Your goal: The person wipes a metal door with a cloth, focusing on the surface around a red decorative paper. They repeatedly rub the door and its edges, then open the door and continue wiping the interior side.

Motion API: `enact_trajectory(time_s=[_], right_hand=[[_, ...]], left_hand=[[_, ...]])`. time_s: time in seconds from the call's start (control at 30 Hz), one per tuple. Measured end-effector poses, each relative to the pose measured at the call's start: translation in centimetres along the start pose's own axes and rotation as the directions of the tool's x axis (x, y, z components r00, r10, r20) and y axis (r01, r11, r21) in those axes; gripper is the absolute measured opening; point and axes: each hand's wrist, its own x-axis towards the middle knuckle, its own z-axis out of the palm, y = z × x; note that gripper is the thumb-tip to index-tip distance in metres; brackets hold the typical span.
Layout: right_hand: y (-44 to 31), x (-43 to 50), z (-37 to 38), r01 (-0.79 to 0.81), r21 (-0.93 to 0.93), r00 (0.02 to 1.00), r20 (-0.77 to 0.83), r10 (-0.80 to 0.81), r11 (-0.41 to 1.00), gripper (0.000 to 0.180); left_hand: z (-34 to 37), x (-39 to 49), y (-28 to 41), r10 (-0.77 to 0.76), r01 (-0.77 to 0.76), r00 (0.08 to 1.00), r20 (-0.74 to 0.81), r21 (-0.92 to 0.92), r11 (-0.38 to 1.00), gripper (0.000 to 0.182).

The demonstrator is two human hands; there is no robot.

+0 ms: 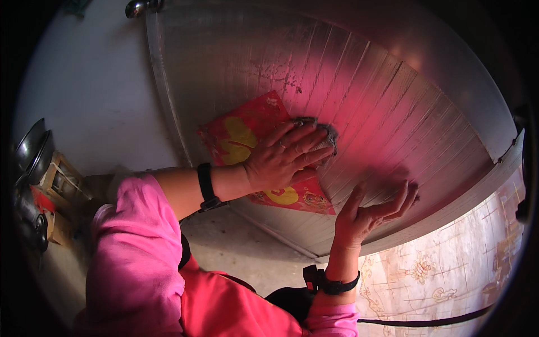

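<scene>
My left hand (286, 156) lies palm down over a grey, mesh-like scrubbing pad (330, 137) and presses it against a brushed-metal panel (202, 59). Under and around this hand is a red paper sheet (240, 122) with yellow figures, its surface scuffed. It lies flat on the panel, partly hidden by my hand and wrist. Wet-looking streaks and drips run over the metal. My right hand (374, 210) is at the panel's lower right part, its fingers curved and spread, with nothing seen in it. Whether its fingertips touch the metal, I cannot tell.
Dark pans (36, 151) and a wooden frame (63, 172) stand at the far left by a pale wall (97, 92). A rounded metal fitting (137, 7) sits at the panel's top left corner. Patterned covering (421, 269) and a black cable (425, 323) are at lower right.
</scene>
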Motion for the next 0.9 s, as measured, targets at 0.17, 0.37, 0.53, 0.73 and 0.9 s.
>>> enact_trajectory(time_s=[0.17, 0.37, 0.53, 0.73, 0.9], right_hand=[[-0.9, 0.5, 2.7, -0.052, -0.141, 0.991, -0.129, 0.034, 0.989, 0.075], [-0.4, -1.7, 4.4, -0.107, -0.232, 0.981, -0.185, 0.064, 0.967, 0.075], [0.4, -1.7, 4.5, -0.063, -0.255, 0.990, -0.140, 0.028, 0.965, 0.079], [-0.1, -1.7, 4.6, -0.124, -0.296, 0.985, -0.156, 0.081, 0.947, 0.081], [-0.2, -1.6, 4.4, -0.096, -0.340, 0.988, -0.147, 0.048, 0.935, 0.082]], left_hand=[[1.5, -0.1, -5.3, -0.191, 0.187, 0.981, -0.011, -0.156, 0.970, 0.071], [-0.4, 0.5, -9.3, -0.452, 0.415, 0.885, -0.114, -0.251, 0.875, 0.078], [-0.8, -5.6, -6.2, -0.315, 0.324, 0.946, 0.080, -0.147, 0.935, 0.081], [2.1, -1.0, -14.8, -0.395, 0.375, 0.909, -0.136, -0.151, 0.915, 0.080], [0.2, -7.8, -8.7, -0.446, 0.450, 0.892, 0.072, -0.235, 0.862, 0.084]])
